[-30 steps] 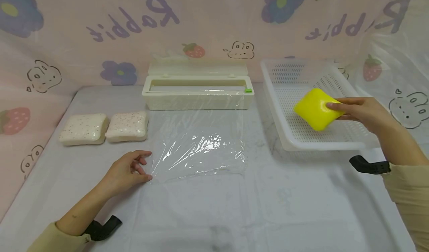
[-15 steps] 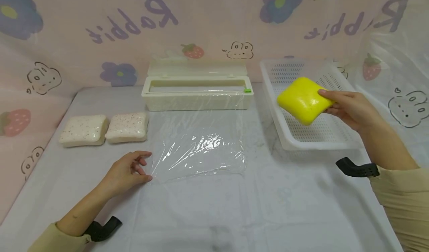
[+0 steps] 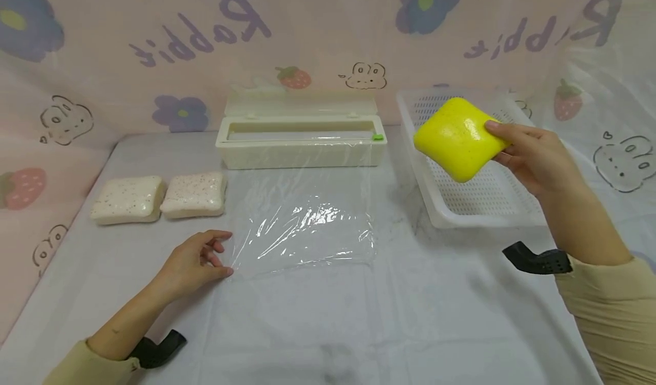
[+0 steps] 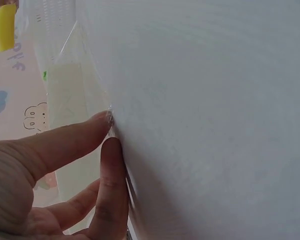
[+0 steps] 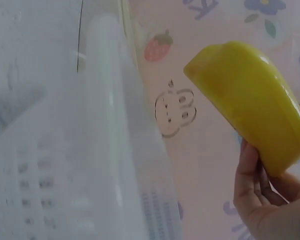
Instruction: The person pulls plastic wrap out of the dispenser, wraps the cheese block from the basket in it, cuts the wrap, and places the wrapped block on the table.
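Note:
My right hand grips a glossy yellow pillow-shaped block by its right corner, thumb on top and fingers beneath. The block hangs in the air over the left part of a white perforated basket; the right wrist view shows the same yellow block edge-on. My left hand touches the near left edge of a clear cling film sheet, its thumb and forefinger apart. In the left wrist view, the thumb tip meets the film's edge. The sheet runs out from a cream film dispenser with its lid up.
Two white speckled blocks lie side by side at the left, beyond my left hand. A green slider sits on the dispenser's front edge. A patterned pink curtain closes off the back.
My right hand has raised the yellow block and carried it left, from low over the basket's middle to higher over its left side. The left hand and film stay put.

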Tool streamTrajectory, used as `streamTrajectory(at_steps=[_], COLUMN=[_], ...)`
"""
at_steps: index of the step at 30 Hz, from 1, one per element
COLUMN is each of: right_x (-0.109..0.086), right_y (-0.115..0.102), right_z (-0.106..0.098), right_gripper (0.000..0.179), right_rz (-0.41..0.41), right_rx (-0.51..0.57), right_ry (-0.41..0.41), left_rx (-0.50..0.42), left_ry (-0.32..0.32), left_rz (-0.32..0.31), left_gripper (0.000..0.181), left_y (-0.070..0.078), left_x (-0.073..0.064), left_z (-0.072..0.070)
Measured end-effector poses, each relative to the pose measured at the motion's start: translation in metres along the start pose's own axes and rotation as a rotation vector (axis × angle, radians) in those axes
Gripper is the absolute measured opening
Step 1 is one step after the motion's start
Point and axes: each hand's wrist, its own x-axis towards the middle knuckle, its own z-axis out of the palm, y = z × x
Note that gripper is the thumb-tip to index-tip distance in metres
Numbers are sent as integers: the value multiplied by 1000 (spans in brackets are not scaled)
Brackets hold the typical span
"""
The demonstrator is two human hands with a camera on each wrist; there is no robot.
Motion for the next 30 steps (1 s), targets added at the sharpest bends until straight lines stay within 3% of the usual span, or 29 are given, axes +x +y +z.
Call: streamTrajectory(at_steps=[4,15,23,30], right_x=[-4,-13,-15,-7], right_y=[3,28,49,70], right_z=[19,72,98,118], right_gripper=[15,23,24,36], right_rz=[-39,-167,-140,-120], right_rx=[-12,-89,-141,-271], right_ry=[-68,-161,-204,-274], left_rx=[3,2,2,7], left_ry=[-4,-3,1,8], left_rz=[-8,4,2,-1], left_gripper=[66,64,63,62], left_y=[1,0,1,2], left_x=[0,1,1,1], left_z=[-1,-2,-2,-1])
